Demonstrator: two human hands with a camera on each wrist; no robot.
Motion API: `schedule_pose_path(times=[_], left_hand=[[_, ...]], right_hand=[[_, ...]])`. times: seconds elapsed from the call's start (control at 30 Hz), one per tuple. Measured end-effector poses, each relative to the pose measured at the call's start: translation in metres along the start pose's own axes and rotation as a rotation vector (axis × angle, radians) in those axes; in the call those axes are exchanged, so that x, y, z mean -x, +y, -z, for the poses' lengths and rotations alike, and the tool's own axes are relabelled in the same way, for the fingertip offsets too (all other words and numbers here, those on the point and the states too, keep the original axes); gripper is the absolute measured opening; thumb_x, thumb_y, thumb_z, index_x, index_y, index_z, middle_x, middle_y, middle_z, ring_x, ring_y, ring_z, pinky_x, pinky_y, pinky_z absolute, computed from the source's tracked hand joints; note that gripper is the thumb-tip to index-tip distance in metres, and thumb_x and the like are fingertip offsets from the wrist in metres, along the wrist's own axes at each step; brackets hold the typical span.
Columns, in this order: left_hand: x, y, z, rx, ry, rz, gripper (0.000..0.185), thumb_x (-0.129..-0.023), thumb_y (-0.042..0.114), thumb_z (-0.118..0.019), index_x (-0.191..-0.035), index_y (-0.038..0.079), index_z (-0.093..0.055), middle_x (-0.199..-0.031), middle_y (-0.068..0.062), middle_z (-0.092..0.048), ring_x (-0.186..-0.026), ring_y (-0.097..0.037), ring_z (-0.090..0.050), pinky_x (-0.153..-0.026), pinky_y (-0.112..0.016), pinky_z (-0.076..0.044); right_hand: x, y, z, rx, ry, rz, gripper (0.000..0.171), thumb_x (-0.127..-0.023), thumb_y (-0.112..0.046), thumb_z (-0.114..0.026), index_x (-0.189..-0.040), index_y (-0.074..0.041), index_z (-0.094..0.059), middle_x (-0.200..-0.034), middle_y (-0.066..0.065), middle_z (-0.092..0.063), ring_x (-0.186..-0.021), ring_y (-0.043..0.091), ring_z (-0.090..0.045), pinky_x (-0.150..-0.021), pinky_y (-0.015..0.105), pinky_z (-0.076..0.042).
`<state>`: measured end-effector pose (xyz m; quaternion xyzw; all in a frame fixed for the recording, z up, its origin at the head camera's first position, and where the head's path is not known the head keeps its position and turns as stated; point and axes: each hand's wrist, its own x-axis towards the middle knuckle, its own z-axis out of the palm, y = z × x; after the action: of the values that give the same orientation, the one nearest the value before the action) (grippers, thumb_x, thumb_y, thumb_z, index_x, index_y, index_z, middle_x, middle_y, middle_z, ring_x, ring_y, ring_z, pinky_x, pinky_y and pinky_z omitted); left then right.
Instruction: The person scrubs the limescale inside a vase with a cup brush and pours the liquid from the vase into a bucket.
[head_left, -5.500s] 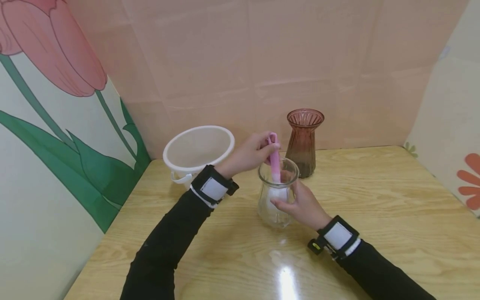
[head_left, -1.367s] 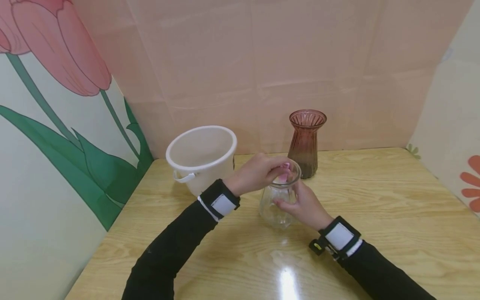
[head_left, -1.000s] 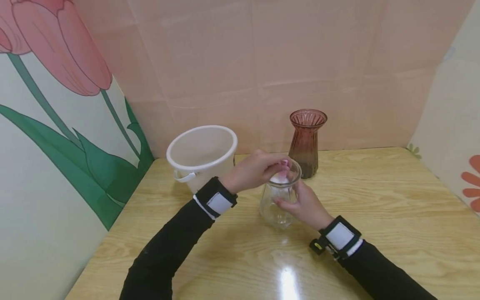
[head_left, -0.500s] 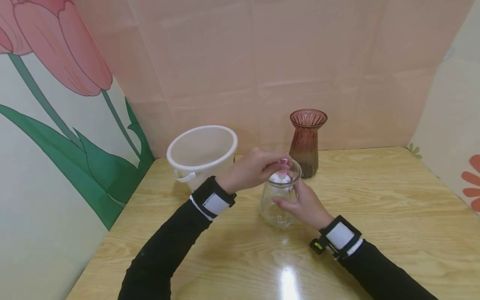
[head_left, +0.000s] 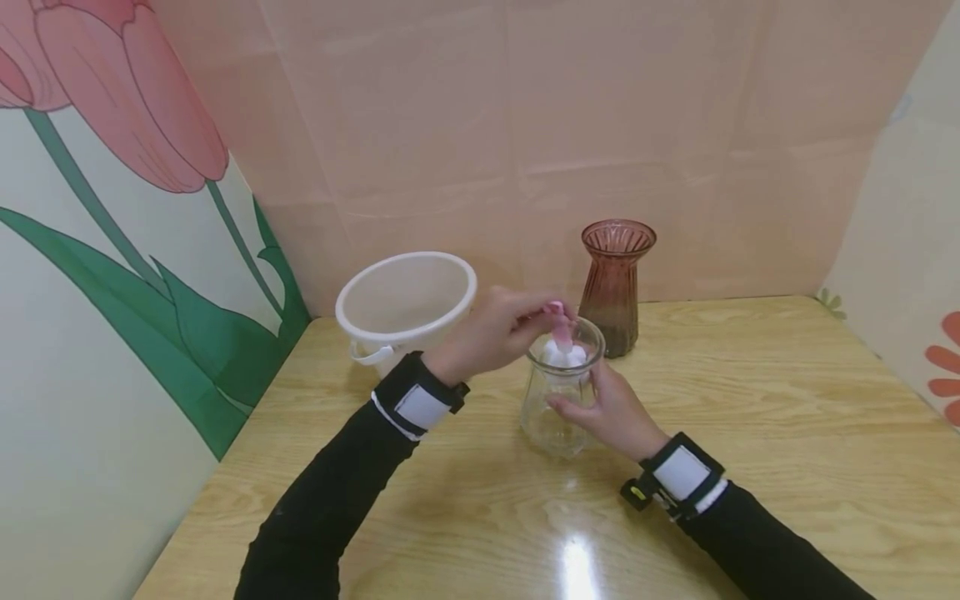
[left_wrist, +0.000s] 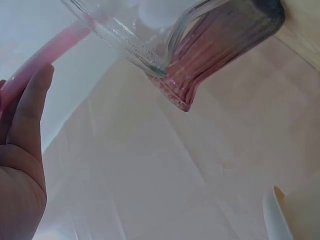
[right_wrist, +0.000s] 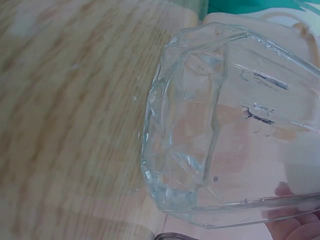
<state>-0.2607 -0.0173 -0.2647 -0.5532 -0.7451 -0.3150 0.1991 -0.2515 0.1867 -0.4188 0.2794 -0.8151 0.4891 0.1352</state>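
Note:
In the head view, my left hand (head_left: 491,333) pinches the pink handle of a cup brush (head_left: 560,333) with a white, sponge-like head. That head sits in the mouth and neck of a clear glass vase (head_left: 551,425). My right hand (head_left: 615,412) grips the vase from its right side, thumb at the front; the fingers behind are partly hidden. In the left wrist view, the handle (left_wrist: 47,57) lies against the left hand (left_wrist: 25,150). The right wrist view has the vase's faceted base (right_wrist: 185,130) close up, with fingertips (right_wrist: 300,227) of the right hand near the lower right corner.
Behind the clear vase stands a ribbed vase (head_left: 617,283), reddish fading to grey-brown. A white bucket (head_left: 352,329) with a handle is to the left, partly behind the left hand. The wooden table (head_left: 750,400) ends at a pink-covered wall.
Over the last second my left hand has risen and shifted left, drawing the brush upward, so more handle shows and its white head is higher in the neck. My right hand and the vase stay put.

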Motion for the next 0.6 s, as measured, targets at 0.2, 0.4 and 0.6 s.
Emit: schedule_pose_path(times=[0.2, 0.4, 0.6], left_hand=[[0.0018, -0.0004, 0.0022, 0.078, 0.024, 0.069, 0.014, -0.093, 0.001, -0.063, -0.105, -0.002, -0.069, -0.092, -0.009, -0.072, -0.073, -0.008, -0.064, -0.067, -0.016, -0.05], [0.003, -0.0014, 0.004, 0.152, 0.08, 0.103, 0.012, -0.092, -0.002, -0.063, -0.102, -0.003, -0.069, -0.092, -0.01, -0.072, -0.076, -0.009, -0.066, -0.069, -0.02, -0.053], [0.0036, -0.0006, 0.0054, 0.249, 0.111, 0.147, 0.008, -0.092, -0.005, -0.062, -0.098, -0.007, -0.067, -0.089, -0.014, -0.071, -0.076, -0.012, -0.068, -0.07, -0.024, -0.056]], right_hand=[[-0.0003, -0.0008, -0.0003, -0.003, -0.001, -0.01, 0.076, -0.084, -0.023, -0.078, -0.146, -0.014, -0.036, -0.135, 0.011, -0.054, -0.123, 0.028, -0.051, -0.102, 0.05, -0.039], [-0.0002, -0.0009, -0.0007, 0.007, 0.003, -0.003, 0.078, -0.084, -0.023, -0.079, -0.147, -0.013, -0.034, -0.136, 0.013, -0.054, -0.123, 0.028, -0.051, -0.102, 0.05, -0.04], [-0.0002, 0.0012, -0.0013, 0.02, 0.008, -0.004, 0.076, -0.083, -0.023, -0.079, -0.144, -0.012, -0.036, -0.131, 0.011, -0.056, -0.119, 0.029, -0.053, -0.1, 0.051, -0.041]])
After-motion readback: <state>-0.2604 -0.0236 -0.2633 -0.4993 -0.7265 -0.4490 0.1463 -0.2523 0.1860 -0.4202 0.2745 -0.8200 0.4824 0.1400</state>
